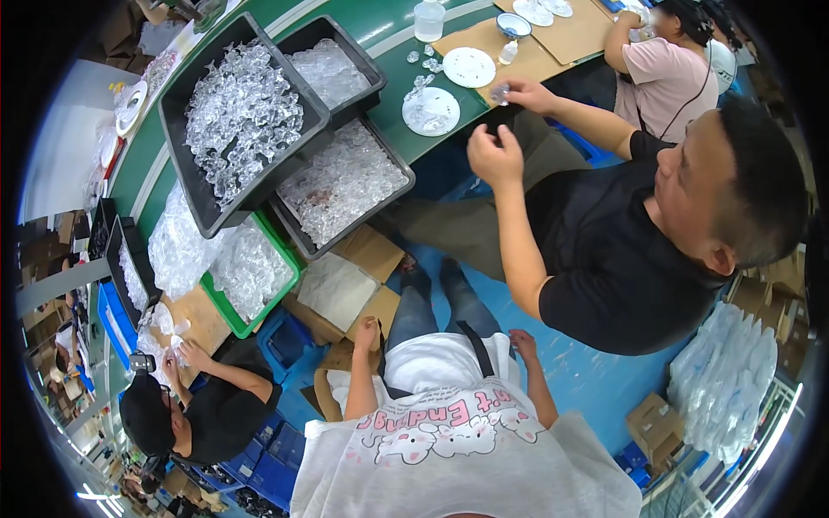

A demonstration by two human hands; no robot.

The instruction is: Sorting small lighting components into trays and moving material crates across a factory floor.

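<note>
My left hand (367, 333) hangs low at my left side, beside an open cardboard box (384, 309). Its fingers look loosely curled; nothing shows in them, and how far they close is unclear. On my other side, my right hand (523, 344) hangs with loose fingers and no object visible in it. Ahead to the left, a black bin (318, 110) full of clear plastic pieces (242, 116) rests tilted across other bins. Below it are another black bin (406, 180) and a green bin (295, 274), both holding clear pieces. Neither of my hands touches them.
A co-worker in black (639, 250) sits close on the right, hands raised, one holding a small clear piece (500, 93). White plates (432, 112) and a clear container (428, 21) stand on the green table (389, 91). Another person (216, 406) works at the left. Clear bags (721, 380) lie far right.
</note>
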